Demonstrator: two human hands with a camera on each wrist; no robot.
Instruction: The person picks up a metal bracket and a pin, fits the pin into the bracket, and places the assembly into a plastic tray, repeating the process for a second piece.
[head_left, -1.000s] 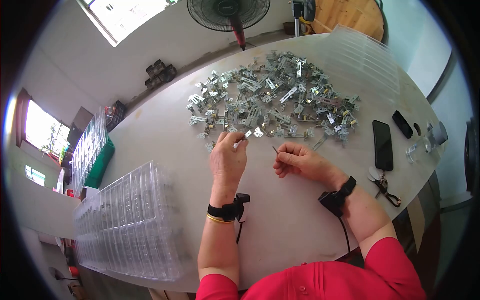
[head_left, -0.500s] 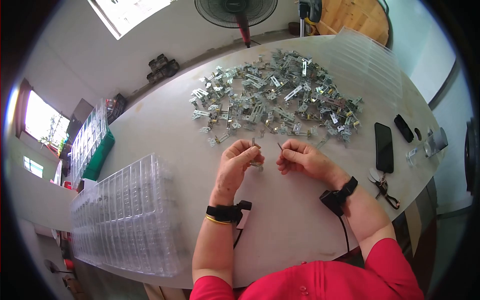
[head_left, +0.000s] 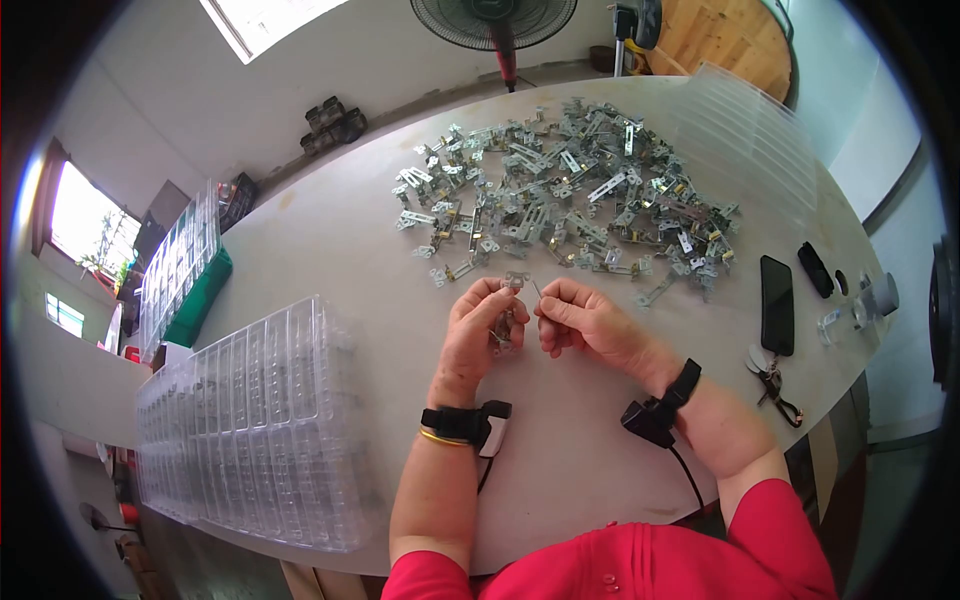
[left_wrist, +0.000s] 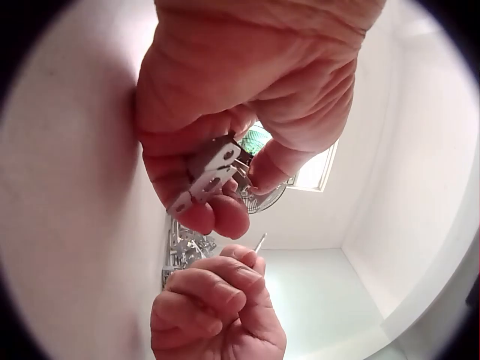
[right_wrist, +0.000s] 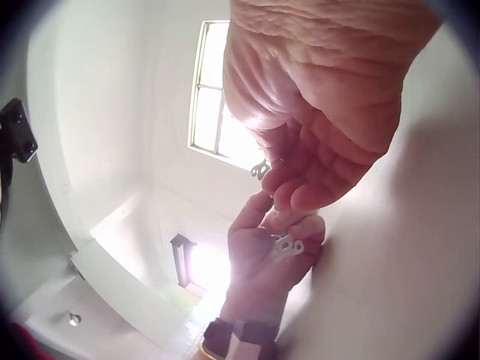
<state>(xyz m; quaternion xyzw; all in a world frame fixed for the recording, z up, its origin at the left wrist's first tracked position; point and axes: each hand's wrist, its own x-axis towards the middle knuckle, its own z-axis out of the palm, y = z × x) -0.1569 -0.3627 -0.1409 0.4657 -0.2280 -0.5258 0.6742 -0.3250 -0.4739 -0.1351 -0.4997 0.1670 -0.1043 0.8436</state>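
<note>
My left hand [head_left: 474, 328] holds a small metal bracket [left_wrist: 215, 180] with round holes and bent tabs, curled in its fingers. One end of the bracket sticks up past the fingertips in the head view. Just to the right, my right hand [head_left: 590, 320] pinches a thin metal pin [head_left: 537, 288] between thumb and forefinger, its tip pointing up toward the bracket. The pin's lower end is hidden in the grip. Both hands are close together above the table, on the near side of a wide pile of similar metal brackets [head_left: 607, 187].
Stacked clear plastic trays [head_left: 318, 400] stand at the left, with a green box [head_left: 200, 300] behind them. Another clear tray [head_left: 755, 140] lies at the far right. A phone [head_left: 777, 305], keys [head_left: 770, 385] and a black case [head_left: 815, 270] lie at the right.
My left hand has drawn back from the pile's near edge with the bracket, which now stands up beside the pin. My right hand keeps its pinch and stays nearly in place.
</note>
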